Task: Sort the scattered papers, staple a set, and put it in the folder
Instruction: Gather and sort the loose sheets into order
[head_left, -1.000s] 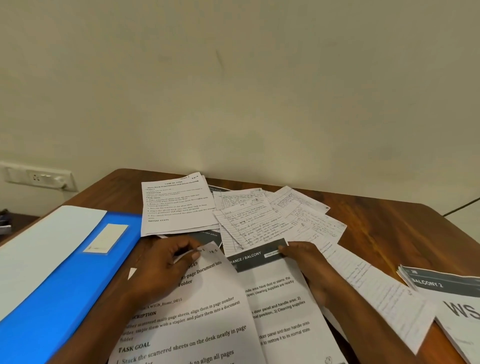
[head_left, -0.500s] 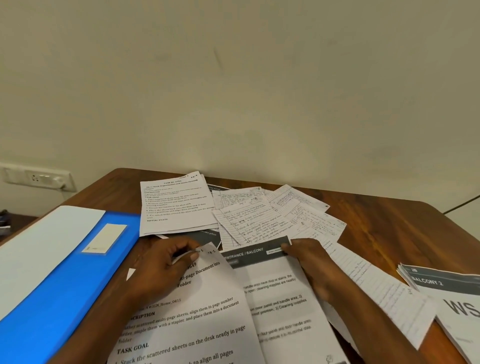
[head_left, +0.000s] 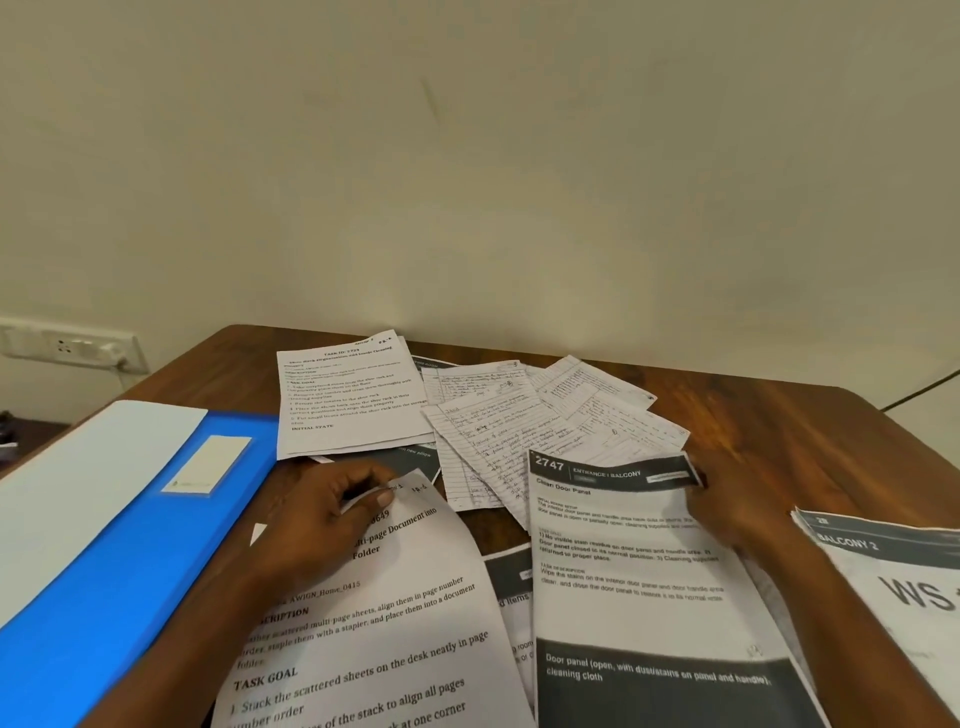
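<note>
Beige wall (head_left: 519, 182) behind a dark wooden table (head_left: 779, 431); white socket plate (head_left: 72, 345) on the wall, left of the folder.

Blue folder (head_left: 130, 561): flat at the table's left edge, pale label on its cover, a white sheet (head_left: 78, 483) lying over its left part.

Left hand (head_left: 317, 519): just right of the folder, thumb and fingers pinching the top corner of a printed task sheet (head_left: 384, 623) that reads "TASK GOAL".

Typed page (head_left: 348, 395): beyond the left hand, near the folder's far corner.

Handwritten lined sheets (head_left: 519, 436): fanned and overlapping, right of the typed page.

"Clean Door Panel" sheet (head_left: 634, 571), dark header "2747": right of the task sheet, its top right corner gripped by the right hand (head_left: 743, 499), which is blurred.

"BALCONY 2" stack (head_left: 893, 582): farthest from the folder, at the right edge.
</note>
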